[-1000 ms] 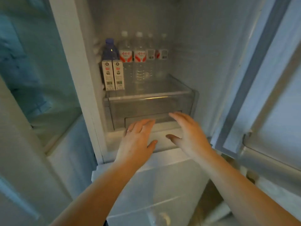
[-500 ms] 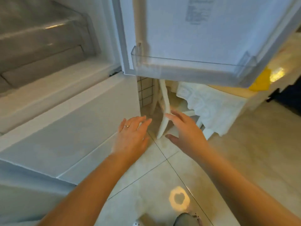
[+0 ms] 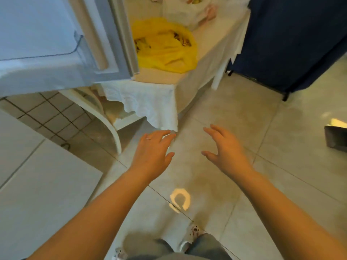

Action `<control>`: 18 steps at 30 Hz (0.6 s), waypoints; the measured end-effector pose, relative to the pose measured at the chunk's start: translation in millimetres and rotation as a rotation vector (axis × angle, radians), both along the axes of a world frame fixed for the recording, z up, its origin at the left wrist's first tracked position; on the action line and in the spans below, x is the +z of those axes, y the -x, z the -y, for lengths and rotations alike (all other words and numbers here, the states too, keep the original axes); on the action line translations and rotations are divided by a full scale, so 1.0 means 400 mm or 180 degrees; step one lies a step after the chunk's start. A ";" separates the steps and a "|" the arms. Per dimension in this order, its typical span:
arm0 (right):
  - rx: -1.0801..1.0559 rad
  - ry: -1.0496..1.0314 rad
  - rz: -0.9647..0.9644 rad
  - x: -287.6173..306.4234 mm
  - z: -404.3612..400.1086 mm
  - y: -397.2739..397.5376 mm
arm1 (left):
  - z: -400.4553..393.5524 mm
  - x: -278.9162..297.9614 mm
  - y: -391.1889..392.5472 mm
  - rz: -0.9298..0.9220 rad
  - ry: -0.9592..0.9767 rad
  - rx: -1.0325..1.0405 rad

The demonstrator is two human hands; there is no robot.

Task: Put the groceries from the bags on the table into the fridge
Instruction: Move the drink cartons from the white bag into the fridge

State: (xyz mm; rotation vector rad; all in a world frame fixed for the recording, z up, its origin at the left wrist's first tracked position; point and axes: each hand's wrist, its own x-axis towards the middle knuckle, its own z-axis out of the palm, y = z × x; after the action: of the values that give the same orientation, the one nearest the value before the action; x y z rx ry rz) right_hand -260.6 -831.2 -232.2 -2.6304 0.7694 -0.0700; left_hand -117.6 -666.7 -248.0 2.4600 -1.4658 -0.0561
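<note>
Both our hands hover over the tiled floor (image 3: 244, 113), palms down: the left hand (image 3: 153, 150) and right hand (image 3: 224, 149) spread wide, holding nothing. Ahead, the yellow bag (image 3: 165, 45) and a white bag (image 3: 185, 13) lie on the table (image 3: 159, 77), beside the open fridge door (image 3: 56, 40). Bare floor stretches rightward.

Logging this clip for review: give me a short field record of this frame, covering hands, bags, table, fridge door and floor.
left hand: open, empty, ring on one finger
right hand: open, empty
yellow bag: on the table, partly open, contents unclear
white bag: on the table behind the yellow bag
table: covered with a white cloth
fridge door: open, at upper left, door shelf looks empty
floor: pale tiles, a light reflection near the feet
</note>
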 end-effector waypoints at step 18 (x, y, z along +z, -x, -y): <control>-0.0011 0.0067 -0.0062 -0.004 0.703 -0.188 | 0.749 -0.053 -0.225 -0.0324 0.0297 -0.0158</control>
State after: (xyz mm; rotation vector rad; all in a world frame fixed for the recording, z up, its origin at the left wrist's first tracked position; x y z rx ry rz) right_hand -185.5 -1112.3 -233.7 -2.6535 0.7837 -0.0540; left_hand -27.6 -966.3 -269.2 2.3120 -1.4529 -0.1184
